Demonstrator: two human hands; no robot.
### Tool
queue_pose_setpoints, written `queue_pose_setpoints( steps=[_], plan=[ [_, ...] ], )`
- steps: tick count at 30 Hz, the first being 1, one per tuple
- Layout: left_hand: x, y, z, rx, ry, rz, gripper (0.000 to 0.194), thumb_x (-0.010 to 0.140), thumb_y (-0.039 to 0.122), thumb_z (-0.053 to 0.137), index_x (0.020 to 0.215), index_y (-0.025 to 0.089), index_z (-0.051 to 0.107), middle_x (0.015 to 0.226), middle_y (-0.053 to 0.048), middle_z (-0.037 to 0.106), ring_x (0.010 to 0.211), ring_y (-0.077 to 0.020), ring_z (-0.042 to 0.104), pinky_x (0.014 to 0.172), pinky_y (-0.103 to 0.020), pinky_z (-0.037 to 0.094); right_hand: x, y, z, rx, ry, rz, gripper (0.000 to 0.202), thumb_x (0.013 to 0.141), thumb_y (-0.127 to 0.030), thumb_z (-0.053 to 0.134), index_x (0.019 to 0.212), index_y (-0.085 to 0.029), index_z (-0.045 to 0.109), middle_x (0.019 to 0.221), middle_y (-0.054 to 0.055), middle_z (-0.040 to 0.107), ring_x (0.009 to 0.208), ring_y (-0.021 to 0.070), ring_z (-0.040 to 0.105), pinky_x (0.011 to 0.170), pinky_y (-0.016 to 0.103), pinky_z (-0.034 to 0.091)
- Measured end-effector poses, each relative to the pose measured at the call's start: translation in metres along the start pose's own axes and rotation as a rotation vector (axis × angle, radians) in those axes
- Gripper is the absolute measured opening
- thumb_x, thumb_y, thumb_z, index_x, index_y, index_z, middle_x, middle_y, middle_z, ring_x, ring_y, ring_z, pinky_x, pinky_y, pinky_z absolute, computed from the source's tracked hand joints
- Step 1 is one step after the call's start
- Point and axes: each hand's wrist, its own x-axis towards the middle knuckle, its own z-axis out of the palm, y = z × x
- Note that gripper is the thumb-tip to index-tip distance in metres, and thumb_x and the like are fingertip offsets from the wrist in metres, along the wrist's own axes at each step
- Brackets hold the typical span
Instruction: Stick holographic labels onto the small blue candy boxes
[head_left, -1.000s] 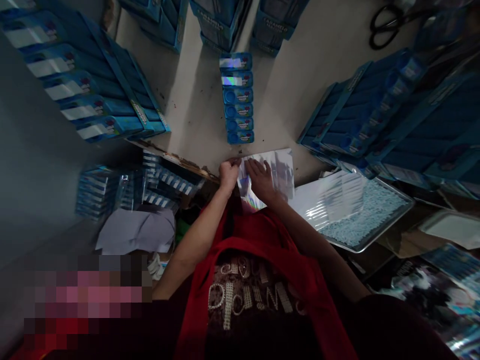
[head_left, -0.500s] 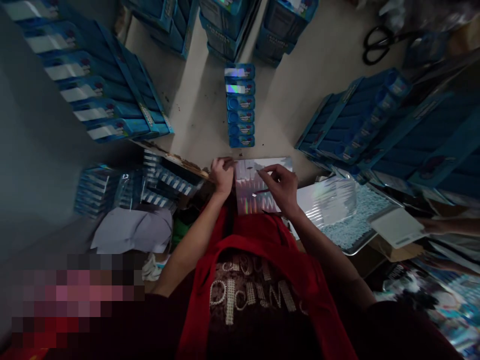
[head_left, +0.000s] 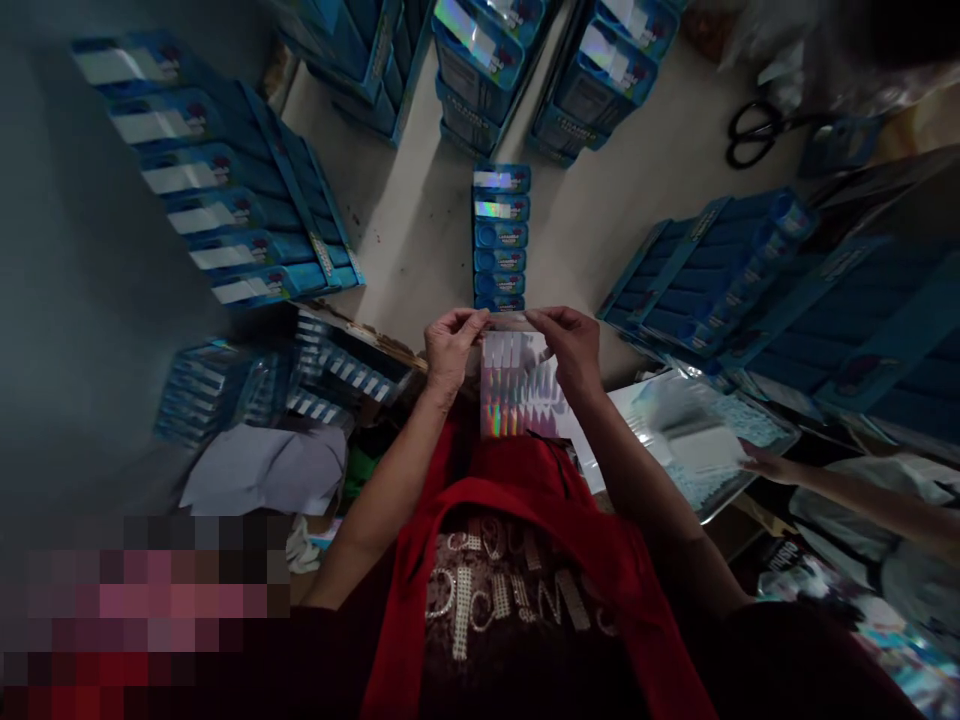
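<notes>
Between my left hand (head_left: 448, 352) and my right hand (head_left: 574, 350) a thin, shiny sticker strip (head_left: 508, 321) is stretched, pinched at its two ends. Just below it, a holographic sticker sheet (head_left: 517, 395) lies at my lap, with pale gaps near its upper left. Straight ahead on the table stands a line of small blue packs (head_left: 501, 236). The far two carry shiny strips across their tops; several nearer ones show round blue marks and print. The strip and my fingers come close to the nearest pack.
Blue pack stacks stand at the left (head_left: 225, 190), far side and right (head_left: 705, 270). Black scissors (head_left: 754, 135) lie far right. Beside me, another person's hand (head_left: 769, 465) holds a blurred white, flat object over a metal tray (head_left: 750, 485) of small pale-blue pieces.
My right hand has lifted from the sticker sheet and moved forward. Now both hands stretch a strip near the blue packs. The other person's white object has moved left over the tray.
</notes>
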Motion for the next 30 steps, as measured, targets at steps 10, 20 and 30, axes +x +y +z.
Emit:
queue_pose_setpoints(
  steps=[10, 20, 30],
  plan=[
    [0.091, 0.052, -0.013, 0.307, 0.071, 0.310, 0.036, 0.089, 0.051, 0.087, 0.083, 0.018, 0.074, 0.072, 0.000, 0.071, 0.069, -0.0137, 0.067, 0.066, -0.023, 0.053, 0.075, -0.005, 0.065, -0.170, 0.144, -0.262, 0.040, 0.094, -0.058, 0.070, 0.093, -0.021, 0.082, 0.083, 0.003, 0.075, 0.080, 0.0222, 0.076, 0.064, 0.031, 0.059],
    [0.127, 0.036, -0.008, 0.268, 0.094, 0.269, 0.021, 0.093, 0.031, 0.086, 0.085, 0.016, 0.072, 0.073, 0.000, 0.068, 0.084, -0.0186, 0.074, 0.082, -0.026, 0.055, 0.118, 0.003, 0.074, -0.427, 0.213, -0.323, 0.032, 0.093, -0.053, 0.072, 0.095, -0.023, 0.082, 0.083, 0.001, 0.075, 0.089, 0.0233, 0.074, 0.084, 0.035, 0.057],
    [0.147, 0.001, 0.010, 0.254, 0.079, 0.240, 0.029, 0.097, 0.045, 0.079, 0.088, 0.020, 0.068, 0.087, -0.003, 0.074, 0.095, -0.0201, 0.074, 0.086, -0.027, 0.056, 0.140, 0.017, 0.066, -0.552, 0.314, -0.296, 0.047, 0.090, -0.067, 0.074, 0.104, -0.024, 0.062, 0.088, 0.001, 0.066, 0.086, 0.0218, 0.069, 0.080, 0.036, 0.055]
  ],
)
